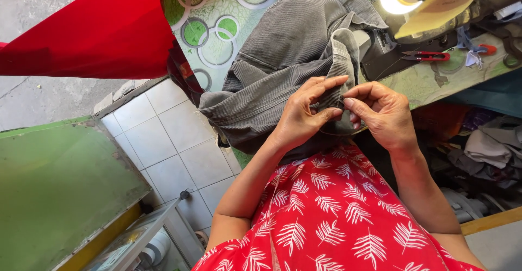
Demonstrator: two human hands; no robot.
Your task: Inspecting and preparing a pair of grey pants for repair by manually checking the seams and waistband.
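A grey corduroy garment lies across the sewing table and hangs over its near edge. A folded strip of that garment runs from under the sewing machine toward me. My left hand pinches the strip's near end between thumb and fingers. My right hand grips the same end from the right, fingers curled around the fold. Both hands meet just above my lap, over a red dress with white leaf print.
The table carries a green cloth with white rings. A dark sewing machine with a lit lamp stands at the right, red-handled snips beside it. Red fabric hangs left. Piled clothes lie right; tiled floor below.
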